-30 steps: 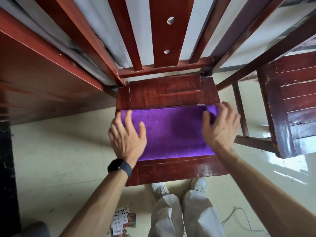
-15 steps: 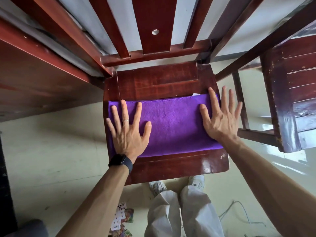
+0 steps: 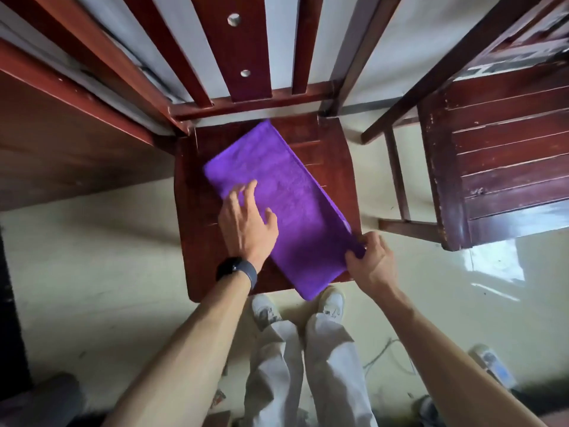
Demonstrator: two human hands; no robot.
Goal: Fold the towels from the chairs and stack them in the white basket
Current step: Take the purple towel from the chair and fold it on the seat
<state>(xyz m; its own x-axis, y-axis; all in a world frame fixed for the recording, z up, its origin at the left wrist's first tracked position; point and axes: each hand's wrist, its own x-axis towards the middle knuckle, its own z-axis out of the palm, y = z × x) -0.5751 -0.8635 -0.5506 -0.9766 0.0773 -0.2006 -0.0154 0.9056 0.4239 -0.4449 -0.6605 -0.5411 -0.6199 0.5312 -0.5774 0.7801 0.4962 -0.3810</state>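
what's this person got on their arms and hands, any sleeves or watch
No sleeves show: both forearms are bare up to the frame edge. The left hand has a black smartwatch with a dark band on its wrist. The right hand and its wrist carry nothing visible. No gloves.

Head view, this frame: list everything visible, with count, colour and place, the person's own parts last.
Folded purple terry towel: one, purple, lying diagonally on the chair seat, near corner past the front edge.
Dark red wooden slatted chair: one, centre.
Second dark red wooden chair: one, right.
Dark wooden table edge: one, left.
Cream tiled floor: scattered cards and a cable, bottom.
Black wristwatch: one, left wrist.
White sneakers: two, below the seat.
Light grey trousers: bottom centre.
Left hand: flat on towel.
Right hand: pinching the towel's near right edge.
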